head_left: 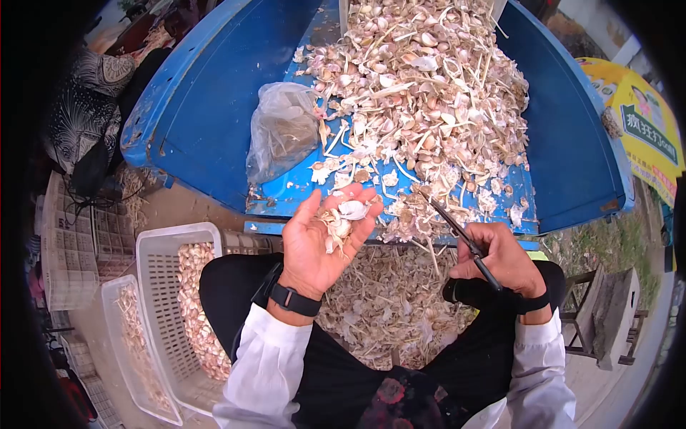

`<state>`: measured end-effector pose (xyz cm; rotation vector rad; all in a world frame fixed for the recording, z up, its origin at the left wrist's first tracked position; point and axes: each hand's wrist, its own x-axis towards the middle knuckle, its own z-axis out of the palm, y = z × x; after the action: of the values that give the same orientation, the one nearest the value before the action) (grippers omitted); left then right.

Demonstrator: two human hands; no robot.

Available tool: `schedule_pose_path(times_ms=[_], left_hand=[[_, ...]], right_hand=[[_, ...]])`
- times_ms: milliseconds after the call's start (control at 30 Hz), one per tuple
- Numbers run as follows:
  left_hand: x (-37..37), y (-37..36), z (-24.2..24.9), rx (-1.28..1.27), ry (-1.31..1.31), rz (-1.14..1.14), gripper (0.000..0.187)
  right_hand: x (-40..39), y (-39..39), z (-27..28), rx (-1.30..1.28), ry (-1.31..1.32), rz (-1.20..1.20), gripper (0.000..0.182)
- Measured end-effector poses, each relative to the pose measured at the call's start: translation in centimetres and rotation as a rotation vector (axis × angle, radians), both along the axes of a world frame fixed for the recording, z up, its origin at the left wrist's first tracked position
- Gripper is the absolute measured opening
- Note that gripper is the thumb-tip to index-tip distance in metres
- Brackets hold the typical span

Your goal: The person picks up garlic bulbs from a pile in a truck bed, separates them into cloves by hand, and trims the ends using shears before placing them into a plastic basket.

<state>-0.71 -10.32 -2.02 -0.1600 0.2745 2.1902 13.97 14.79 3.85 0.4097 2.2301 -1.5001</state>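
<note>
My left hand (323, 239) is palm up with its fingers curled a little, cradling some garlic cloves (339, 223) with papery skin. To its right, my right hand (500, 256) is closed around the dark handles of a pair of scissors (468, 243), whose blades point up and left toward the garlic. A large heap of garlic cloves, skins and stalks (429, 93) lies on the blue metal tray (286, 186) in front of both hands. The scissors do not touch the garlic in my left hand.
A clear plastic bag (284, 132) lies left of the heap. White crates (146, 264) with cloves and stalks stand at lower left. Trimmed stalks and skins (389, 300) lie below the tray between the knees. Someone in patterned dark clothing (82, 118) is at far left.
</note>
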Motion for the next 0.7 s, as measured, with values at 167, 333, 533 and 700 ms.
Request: schedule_pose_path(times_ms=[167,333,533,700], left_hand=[[2.0,0.7,1.2,-0.135,0.027,-0.064,0.064],[5.1,0.9,0.0,-0.145,0.126,-0.171,0.035],[5.5,-0.2,-0.5,-0.294,0.243,-0.295,0.034],[5.7,-0.1,-0.1,-0.320,0.124,-0.256,0.037]], right_hand=[[-2.6,-5.2,-0.3,0.151,0.627,-0.128,0.031],[-4.0,-8.2,-1.1,0.315,0.759,0.011,0.027],[-3.8,-6.8,-1.9,-0.269,0.594,-0.424,0.020],[-2.2,-4.4,-0.4,-0.105,0.429,-0.415,0.029]])
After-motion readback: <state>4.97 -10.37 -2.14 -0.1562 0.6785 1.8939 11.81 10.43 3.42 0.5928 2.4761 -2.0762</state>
